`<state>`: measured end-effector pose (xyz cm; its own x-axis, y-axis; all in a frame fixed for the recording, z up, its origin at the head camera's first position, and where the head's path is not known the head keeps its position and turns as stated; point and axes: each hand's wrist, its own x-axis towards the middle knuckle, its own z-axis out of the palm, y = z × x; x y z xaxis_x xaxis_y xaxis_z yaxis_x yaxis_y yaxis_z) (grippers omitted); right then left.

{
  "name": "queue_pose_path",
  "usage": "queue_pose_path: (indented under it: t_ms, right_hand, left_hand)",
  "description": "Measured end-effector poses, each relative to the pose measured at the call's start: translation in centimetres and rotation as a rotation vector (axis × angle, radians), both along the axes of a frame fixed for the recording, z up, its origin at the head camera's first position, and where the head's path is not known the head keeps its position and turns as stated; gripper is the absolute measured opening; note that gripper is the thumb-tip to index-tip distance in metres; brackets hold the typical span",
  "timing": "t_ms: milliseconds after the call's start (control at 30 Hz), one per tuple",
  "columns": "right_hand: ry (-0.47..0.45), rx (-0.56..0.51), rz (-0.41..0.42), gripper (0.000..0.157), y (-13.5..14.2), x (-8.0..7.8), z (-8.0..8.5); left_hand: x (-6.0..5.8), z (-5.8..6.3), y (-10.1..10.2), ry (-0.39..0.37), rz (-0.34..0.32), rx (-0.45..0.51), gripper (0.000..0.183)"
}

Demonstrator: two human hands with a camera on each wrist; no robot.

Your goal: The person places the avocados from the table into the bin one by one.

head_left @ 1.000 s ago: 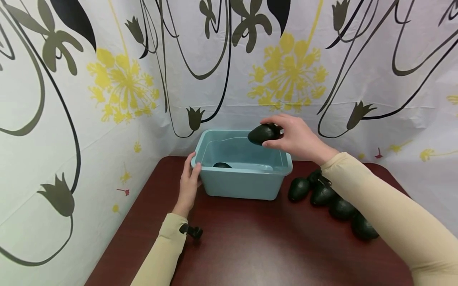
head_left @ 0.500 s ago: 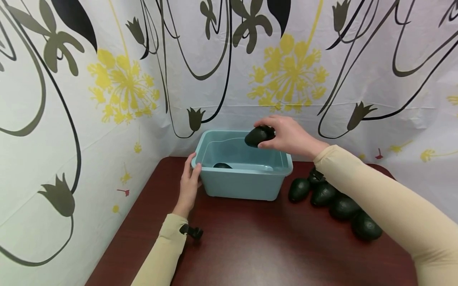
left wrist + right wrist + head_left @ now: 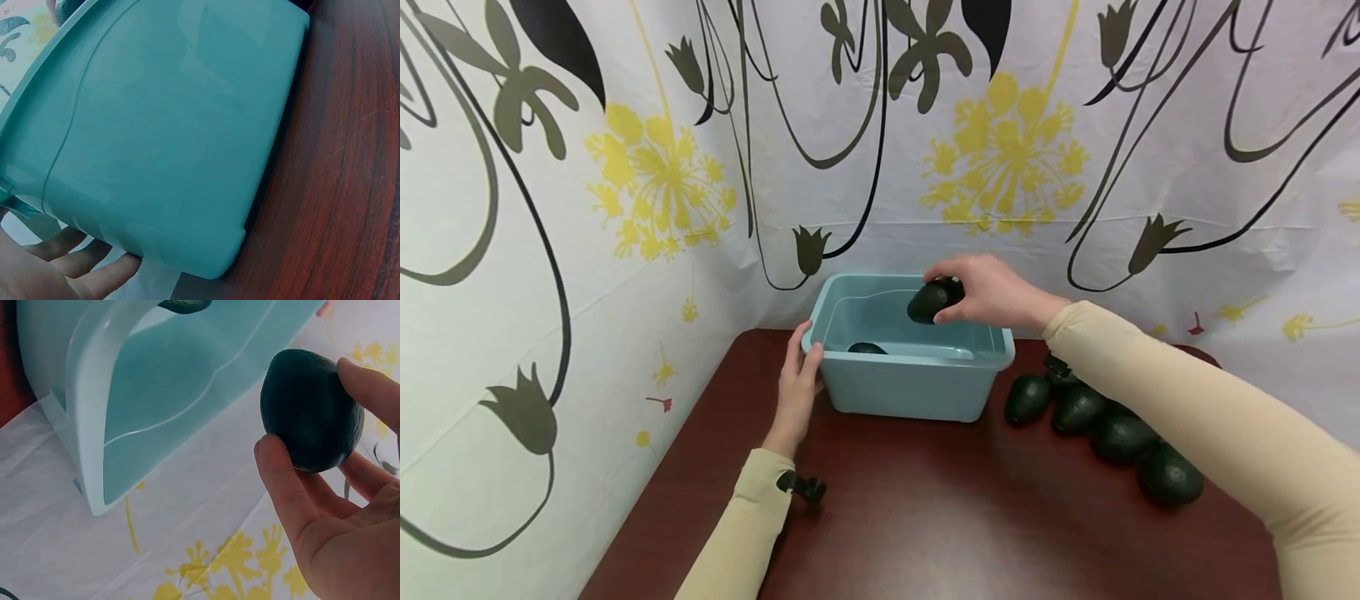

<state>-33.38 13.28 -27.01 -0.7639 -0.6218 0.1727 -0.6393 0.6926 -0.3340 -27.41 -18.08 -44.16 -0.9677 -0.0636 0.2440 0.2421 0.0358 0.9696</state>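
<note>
A dark green avocado [image 3: 929, 302] is in my right hand [image 3: 991, 292], pinched between thumb and fingers above the bin's right half. From the right wrist, the same avocado [image 3: 306, 415] shows its rounded side, with fingertips around it. My left hand [image 3: 795, 390] grips the front left corner of the light blue plastic bin [image 3: 902, 392], thumb at the front rim. In the left wrist view its fingers [image 3: 109, 272] touch the bin's outer wall [image 3: 169, 125]. Inside the bin lies another avocado [image 3: 867, 347], mostly hidden by the front wall.
Several avocados [image 3: 1122, 436] lie in a slanting row on the dark red wooden table [image 3: 925, 517], right of the bin and partly under my right forearm. A white patterned cloth [image 3: 865, 192] hangs behind the table and along its left side.
My right hand has moved left and slightly down with the avocado, farther over the bin. The left hand and the bin have stayed in place.
</note>
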Motion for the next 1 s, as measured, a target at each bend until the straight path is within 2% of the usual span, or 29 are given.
queue_pose_path:
  t_ms: [200,400,1000]
  right_hand:
    - [0.0,0.095,0.059,0.057,-1.0,0.2,-0.3]
    - [0.001,0.179,0.121,0.055,-1.3,0.3,-1.4]
    - [-0.08,0.206,0.144,0.054,-1.7,0.0,-2.6]
  left_hand:
    - [0.0,0.1,0.0,0.018,-0.004,0.001,0.059]
    - [0.0,0.0,0.0,0.027,-0.005,0.003,0.057]
    - [-0.1,0.0,-0.1,0.024,-0.007,0.0,0.057]
